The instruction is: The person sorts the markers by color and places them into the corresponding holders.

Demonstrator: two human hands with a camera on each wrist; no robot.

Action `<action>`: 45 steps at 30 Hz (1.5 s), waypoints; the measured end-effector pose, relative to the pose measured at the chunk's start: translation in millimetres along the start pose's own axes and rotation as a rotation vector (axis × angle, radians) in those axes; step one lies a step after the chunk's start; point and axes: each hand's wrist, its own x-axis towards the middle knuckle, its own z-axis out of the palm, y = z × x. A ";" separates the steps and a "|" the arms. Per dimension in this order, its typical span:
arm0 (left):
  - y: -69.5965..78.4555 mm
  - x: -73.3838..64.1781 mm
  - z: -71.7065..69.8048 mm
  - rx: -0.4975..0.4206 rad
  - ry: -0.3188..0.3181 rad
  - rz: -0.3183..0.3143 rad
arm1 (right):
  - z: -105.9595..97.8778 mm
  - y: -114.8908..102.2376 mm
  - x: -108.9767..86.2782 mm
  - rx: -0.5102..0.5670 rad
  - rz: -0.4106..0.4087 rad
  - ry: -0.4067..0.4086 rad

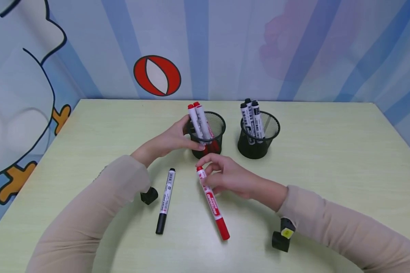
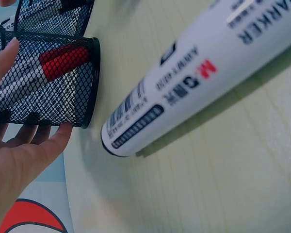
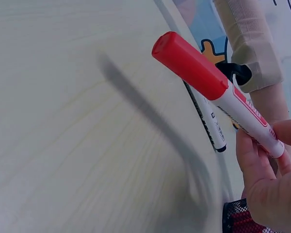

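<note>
My left hand (image 1: 172,140) grips a black mesh pen cup (image 1: 219,139) from its left side, thumb in front and fingers behind. Inside that cup stand red-and-white markers (image 1: 199,120); one red cap shows through the mesh in the left wrist view. Between thumb and fingers, my right hand (image 1: 229,176) pinches a red marker (image 1: 212,203) near its upper end, just in front of the cup. Its thick red cap (image 3: 191,65) points away from the hand, and its shadow falls apart from it on the table in the right wrist view.
A black marker (image 1: 166,201) lies on the pale table (image 1: 328,151) between the forearms. To the right of the gripped cup stands a second mesh cup (image 1: 254,151) with several black-capped markers (image 1: 253,119). A printed blue backdrop (image 1: 218,45) rises behind the table.
</note>
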 end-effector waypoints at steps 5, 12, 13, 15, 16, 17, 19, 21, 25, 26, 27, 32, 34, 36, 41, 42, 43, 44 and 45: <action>-1.1 1.3 -0.7 -0.004 -0.011 0.020 | -1.4 -4.7 -1.9 0.007 -0.030 -0.014; -1.0 1.0 -0.3 -0.012 -0.016 0.018 | -3.6 -10.6 -3.9 -0.011 -0.040 -0.013; -1.1 1.1 -0.2 -0.012 -0.017 0.020 | -3.9 -11.3 -4.2 -0.013 -0.040 -0.013; -1.4 1.0 -0.2 -0.014 -0.019 0.022 | -4.6 -12.3 -4.8 -0.012 -0.040 -0.010; -1.2 0.9 -0.3 -0.014 -0.019 0.022 | -4.9 -13.2 -5.2 -0.012 -0.040 -0.008; -1.0 0.7 -0.3 -0.015 -0.020 0.022 | -5.2 -14.2 -5.6 -0.011 -0.043 -0.006; -0.7 0.7 -0.3 -0.012 -0.018 0.016 | -6.1 -16.4 -6.7 -0.013 -0.051 -0.004; -0.2 0.6 -0.1 -0.005 -0.012 0.006 | -6.8 -19.0 -7.5 -0.012 -0.063 0.000; 0.7 0.8 0.2 0.015 0.004 -0.016 | -8.4 -23.8 -8.7 -0.009 -0.089 0.006; 0.9 0.6 0.3 0.015 0.005 -0.017 | -8.8 -24.8 -8.8 -0.010 -0.098 0.005; 0.9 0.5 0.2 0.013 0.005 -0.017 | -9.2 -25.8 -8.8 -0.009 -0.102 0.007; 0.9 -0.4 -0.5 -0.009 -0.004 -0.012 | -10.4 -30.5 -8.1 0.011 -0.128 0.011; 0.6 -0.3 -1.1 -0.011 -0.011 -0.011 | -9.9 -33.0 -8.3 0.020 -0.133 0.016; 0.6 -0.3 -1.7 -0.015 -0.020 -0.007 | -9.3 -35.6 -8.5 0.021 -0.140 0.017; 0.9 -1.6 -2.7 -0.023 -0.031 -0.007 | -9.1 -40.6 -8.6 0.017 -0.151 0.014; 1.0 -1.8 -2.6 -0.023 -0.030 -0.010 | -9.2 -41.2 -8.6 0.017 -0.154 0.013; 1.1 -1.8 -2.6 -0.021 -0.028 -0.011 | -9.6 -41.9 -8.5 0.016 -0.155 0.015; 1.2 -1.7 -2.6 -0.021 -0.027 -0.013 | -9.9 -42.7 -8.3 0.016 -0.154 0.018; 1.5 -1.7 -2.6 -0.021 -0.026 -0.013 | -10.5 -43.4 -8.2 0.013 -0.159 0.019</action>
